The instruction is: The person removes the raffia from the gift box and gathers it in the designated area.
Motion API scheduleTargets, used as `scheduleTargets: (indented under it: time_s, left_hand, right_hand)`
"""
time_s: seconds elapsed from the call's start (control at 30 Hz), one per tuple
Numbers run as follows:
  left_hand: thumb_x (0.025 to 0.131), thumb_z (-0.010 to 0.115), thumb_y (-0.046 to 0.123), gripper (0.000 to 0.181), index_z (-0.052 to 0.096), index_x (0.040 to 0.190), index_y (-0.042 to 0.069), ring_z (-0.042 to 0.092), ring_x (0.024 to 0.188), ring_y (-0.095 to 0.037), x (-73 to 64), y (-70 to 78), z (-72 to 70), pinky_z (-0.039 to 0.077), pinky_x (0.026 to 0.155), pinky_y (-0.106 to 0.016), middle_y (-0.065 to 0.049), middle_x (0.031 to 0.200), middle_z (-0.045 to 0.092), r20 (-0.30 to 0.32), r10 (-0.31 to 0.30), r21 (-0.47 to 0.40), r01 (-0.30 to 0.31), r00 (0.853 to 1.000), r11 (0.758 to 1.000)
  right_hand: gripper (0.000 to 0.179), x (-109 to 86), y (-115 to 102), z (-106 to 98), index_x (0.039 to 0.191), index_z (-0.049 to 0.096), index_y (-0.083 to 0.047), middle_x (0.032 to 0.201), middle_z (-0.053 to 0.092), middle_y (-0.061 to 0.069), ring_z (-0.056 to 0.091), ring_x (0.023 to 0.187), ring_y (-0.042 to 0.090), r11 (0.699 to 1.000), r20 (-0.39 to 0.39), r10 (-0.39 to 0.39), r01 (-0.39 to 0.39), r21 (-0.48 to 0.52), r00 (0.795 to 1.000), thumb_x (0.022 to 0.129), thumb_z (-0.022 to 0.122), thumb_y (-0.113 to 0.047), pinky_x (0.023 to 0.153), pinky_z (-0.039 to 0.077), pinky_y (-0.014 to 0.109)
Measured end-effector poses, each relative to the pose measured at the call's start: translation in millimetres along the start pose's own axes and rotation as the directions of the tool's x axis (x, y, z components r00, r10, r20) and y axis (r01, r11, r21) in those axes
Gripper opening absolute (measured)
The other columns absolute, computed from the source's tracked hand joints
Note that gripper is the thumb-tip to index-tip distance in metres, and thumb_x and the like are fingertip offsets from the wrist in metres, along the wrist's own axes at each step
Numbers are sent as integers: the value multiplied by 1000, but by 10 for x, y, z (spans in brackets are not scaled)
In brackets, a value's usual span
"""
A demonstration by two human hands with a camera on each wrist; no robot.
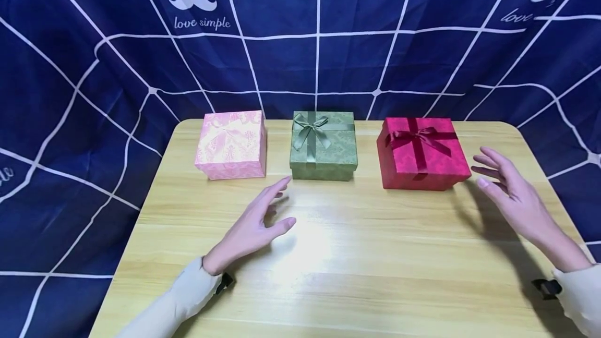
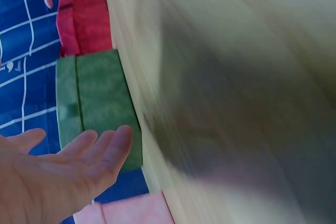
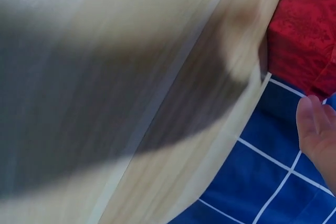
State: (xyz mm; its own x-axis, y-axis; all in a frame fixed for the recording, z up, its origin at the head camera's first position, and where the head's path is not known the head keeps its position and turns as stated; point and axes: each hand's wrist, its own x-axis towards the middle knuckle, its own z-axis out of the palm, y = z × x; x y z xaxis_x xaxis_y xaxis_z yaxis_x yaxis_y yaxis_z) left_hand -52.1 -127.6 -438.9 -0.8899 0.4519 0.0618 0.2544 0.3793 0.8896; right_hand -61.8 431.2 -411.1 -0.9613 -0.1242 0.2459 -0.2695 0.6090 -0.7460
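Three gift boxes stand in a row along the back of the table: a pink box at left, a green box with a ribbon bow in the middle, and a red box with a dark red bow at right. My left hand hovers in front of the gap between pink and green, fingers extended, holding nothing. To the right of the red box, my right hand is raised with relaxed fingers, close to its side. In the right wrist view the hand appears apart from the red box.
The light wooden table has rounded back corners. Behind it and at both sides hangs a dark blue cloth with white grid lines and printed words. Each wrist carries a black strap under a pale sleeve.
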Motion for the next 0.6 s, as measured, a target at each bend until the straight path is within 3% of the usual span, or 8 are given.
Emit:
scheduleTargets:
  time_s: [0.13,0.27,0.6]
  left_hand:
    - [102,76,40,88,28,175,29,49,149,-33,108,54,127,42,118,-57,-3,173,37,19,6,-43,-5,1000,999]
    - [102,75,42,89,26,175,32,49,149,-32,228,100,237,43,118,-52,-2,173,36,33,10,-61,-8,999,998]
    - [103,74,38,85,27,175,31,50,148,-36,479,237,450,49,112,-51,-16,166,45,114,57,-163,-38,992,986]
  right_hand:
    - [72,17,14,37,172,35,-17,154,54,-11,55,129,-8,1000,-6,15,-15,11,1000,108,60,3,96,41,6]
    - [71,33,26,66,172,35,-17,153,55,-10,56,128,-7,999,-11,17,-16,36,1000,108,60,4,96,42,7]
    - [65,172,57,90,172,35,-15,150,57,-10,58,126,-2,978,16,30,-33,204,999,112,51,5,96,46,9]
